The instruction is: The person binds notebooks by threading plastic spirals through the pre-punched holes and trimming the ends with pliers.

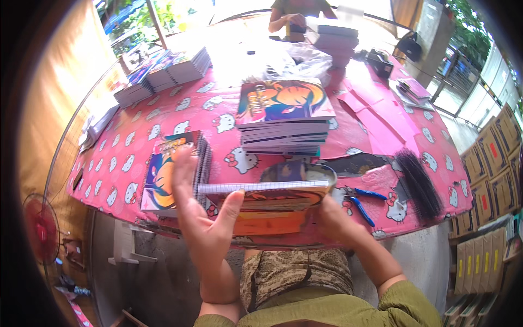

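Note:
In front of me a notebook [261, 188] is held edge-on, its page edges facing up and its right end in my right hand [327, 215]. The fingers of that hand are partly hidden behind the notebook. My left hand [204, 218] is open, fingers stretched upward and a little blurred, its thumb against the notebook's left part. Just beyond the left fingers lies a stack of spiral-bound notebooks [162, 173] with colourful cartoon covers. Farther off, in the middle, stands a taller pile of notebooks [286, 101]. An orange surface [267, 223] shows below the held notebook.
Blue-handled pliers [364, 203] and a bundle of black binding wires [418, 185] lie right on the pink patterned tablecloth [223, 122]. More notebooks [171, 71] stand back left. Pink sheets [381, 122] lie back right. Another person [297, 16] is across the table. Cardboard boxes [490, 158] stand right.

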A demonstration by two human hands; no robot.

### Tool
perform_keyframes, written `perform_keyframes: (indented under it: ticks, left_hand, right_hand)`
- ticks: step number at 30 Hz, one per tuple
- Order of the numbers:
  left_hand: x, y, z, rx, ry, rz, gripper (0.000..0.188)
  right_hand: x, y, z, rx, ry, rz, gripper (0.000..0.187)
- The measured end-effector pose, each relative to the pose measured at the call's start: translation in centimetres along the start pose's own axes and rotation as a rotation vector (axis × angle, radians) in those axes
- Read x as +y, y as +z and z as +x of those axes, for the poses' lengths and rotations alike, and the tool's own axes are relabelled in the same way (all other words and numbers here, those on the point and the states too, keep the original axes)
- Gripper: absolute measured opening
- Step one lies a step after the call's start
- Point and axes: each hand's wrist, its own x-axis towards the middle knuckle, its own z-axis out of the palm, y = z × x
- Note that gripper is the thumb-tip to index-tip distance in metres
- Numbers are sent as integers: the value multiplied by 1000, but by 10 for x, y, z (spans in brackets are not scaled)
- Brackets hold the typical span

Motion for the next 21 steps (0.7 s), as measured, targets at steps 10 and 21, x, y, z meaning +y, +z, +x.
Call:
perform_keyframes:
  ticks: [10, 21]
  left_hand:
    - [-5, 49, -26, -564, 287, 698, 59]
    - [-10, 54, -18, -299, 256, 310, 16]
  right_hand:
    - [39, -142, -8, 653, 144, -852, 20]
    - [-16, -107, -14, 414, -196, -575, 30]
